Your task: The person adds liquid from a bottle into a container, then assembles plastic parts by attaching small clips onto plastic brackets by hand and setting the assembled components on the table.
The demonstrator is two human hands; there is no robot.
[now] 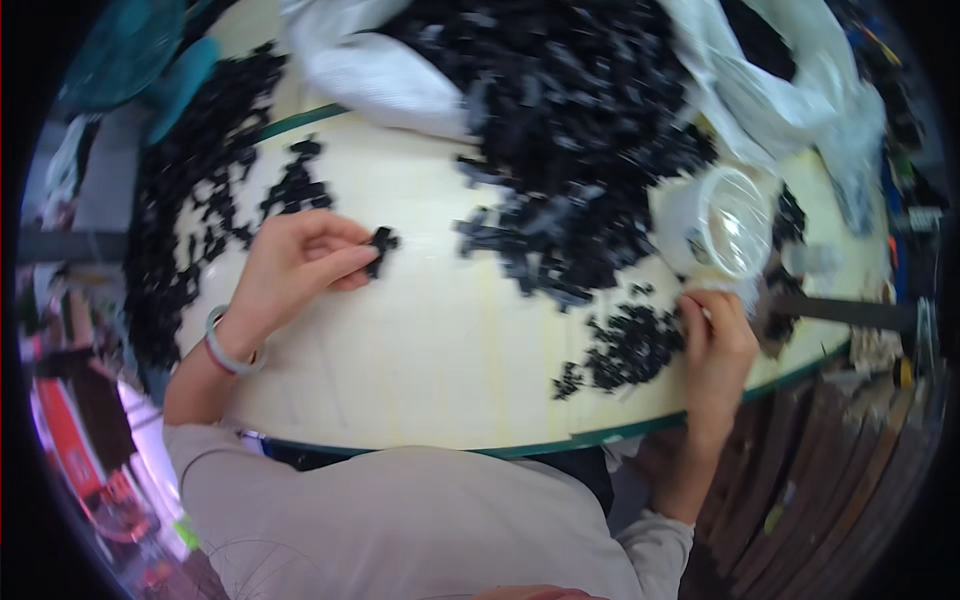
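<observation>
My left hand (305,260), with a pale bangle (222,345) on its wrist, pinches a small black part (382,250) between thumb and fingertips over the left half of the pale table. On the right, my right hand (722,335) has its fingers drawn together just below a white plastic tub (715,225) that leans on its side. Whatever those fingers hold, if anything, is hidden or too small to make out. Directly left of that hand lies a low pile of tiny black pieces (635,347).
A large heap of black parts (580,150) spreads over the far middle, between white sacks (385,85). More black parts (185,180) cover the left side. The table's green edge (540,447) curves close to my body. A teal fan (125,55) stands at the far left.
</observation>
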